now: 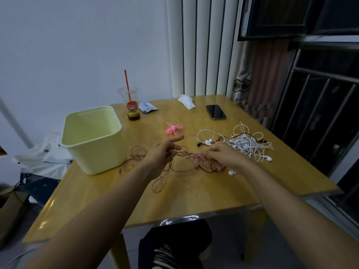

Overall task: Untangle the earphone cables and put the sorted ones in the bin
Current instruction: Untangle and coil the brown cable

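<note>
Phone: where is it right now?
Head view: the phone lies flat, far right on the table, just right of the crumpled tissue and beyond the white cable tangle.

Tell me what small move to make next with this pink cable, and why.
Probably draw the hands gently apart to open the knot. The left hand and right hand both pinch the pink cable, which bunches up with a brown cable at the right fingers, so it likely isn't free for the bin yet.
</note>
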The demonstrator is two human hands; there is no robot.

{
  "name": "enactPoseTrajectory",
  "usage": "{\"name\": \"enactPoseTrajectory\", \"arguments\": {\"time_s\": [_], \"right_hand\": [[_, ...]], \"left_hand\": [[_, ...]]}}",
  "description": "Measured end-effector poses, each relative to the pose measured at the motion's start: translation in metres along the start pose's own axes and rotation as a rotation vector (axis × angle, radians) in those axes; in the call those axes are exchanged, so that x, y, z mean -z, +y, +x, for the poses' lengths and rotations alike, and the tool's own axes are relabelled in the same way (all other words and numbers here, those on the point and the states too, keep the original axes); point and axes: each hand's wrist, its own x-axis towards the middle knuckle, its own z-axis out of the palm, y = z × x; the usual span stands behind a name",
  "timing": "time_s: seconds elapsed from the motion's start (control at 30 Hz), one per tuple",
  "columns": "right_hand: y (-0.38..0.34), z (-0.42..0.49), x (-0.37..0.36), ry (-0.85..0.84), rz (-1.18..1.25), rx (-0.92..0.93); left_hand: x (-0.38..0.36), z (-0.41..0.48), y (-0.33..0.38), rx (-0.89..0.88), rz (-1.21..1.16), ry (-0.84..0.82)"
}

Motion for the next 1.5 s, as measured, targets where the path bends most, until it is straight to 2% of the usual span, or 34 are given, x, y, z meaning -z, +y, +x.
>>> {"name": "enactPoseTrajectory", "arguments": {"time_s": [0.1, 0.13, 0.23, 0.27, 0.33, 0.4, 0.47, 0.73, 0.9, 0.97, 1.03, 1.1, 1.2, 1.3, 1.4, 1.47, 1.5], "right_hand": [[-0.012, 0.000, -0.005, 0.267, -0.004, 0.118], [-0.017, -0.002, -0.006, 0.235, 0.023, 0.154], [-0.027, -0.007, -0.019, -0.107, 0.072, 0.145], [-0.026, -0.006, -0.024, -0.144, 0.078, 0.152], [-0.025, -0.003, -0.028, -0.080, 0.131, 0.201], [-0.025, -0.002, -0.028, -0.009, 0.188, 0.240], [-0.026, -0.004, -0.025, -0.008, 0.257, 0.229], [-0.026, -0.010, -0.018, 0.062, 0.287, 0.168], [-0.022, -0.013, -0.016, 0.153, 0.332, 0.171], [-0.018, -0.011, -0.012, 0.249, 0.433, 0.146], [-0.015, -0.008, -0.004, 0.375, 0.652, 0.074], [-0.012, -0.010, 0.006, 0.421, 0.757, 0.001], [-0.012, -0.016, 0.012, 0.381, 0.746, -0.075], [-0.013, -0.015, 0.009, 0.398, 0.733, -0.171], [-0.006, -0.013, 0.008, 0.413, 0.576, -0.226], [-0.001, -0.012, 0.011, 0.411, 0.405, -0.256], [-0.001, -0.012, 0.011, 0.408, 0.292, -0.258]], "left_hand": [[-0.001, 0.001, -0.003, -0.033, -0.013, -0.043], [-0.003, 0.001, -0.003, -0.050, -0.015, -0.069], [-0.006, 0.000, -0.002, -0.098, -0.008, -0.142], [-0.006, -0.001, -0.002, -0.106, -0.010, -0.154], [-0.006, -0.002, -0.001, -0.126, 0.027, -0.142], [-0.004, -0.005, 0.000, -0.167, 0.168, -0.089], [-0.001, -0.005, -0.001, -0.206, 0.290, -0.050], [-0.007, -0.015, 0.001, -0.264, 0.414, -0.029], [-0.006, -0.020, 0.006, -0.211, 0.463, 0.000], [-0.004, -0.020, 0.007, -0.179, 0.513, 0.029], [0.005, -0.021, 0.006, -0.120, 0.505, 0.100], [0.020, -0.021, 0.003, -0.069, 0.473, 0.162], [0.039, -0.015, -0.003, -0.040, 0.504, 0.161], [0.048, -0.005, -0.009, -0.038, 0.712, 0.176], [0.051, -0.002, -0.013, -0.123, 0.966, 0.295], [0.050, -0.004, -0.012, -0.202, 0.960, 0.413], [0.050, -0.006, -0.010, -0.228, 0.912, 0.417]]}}
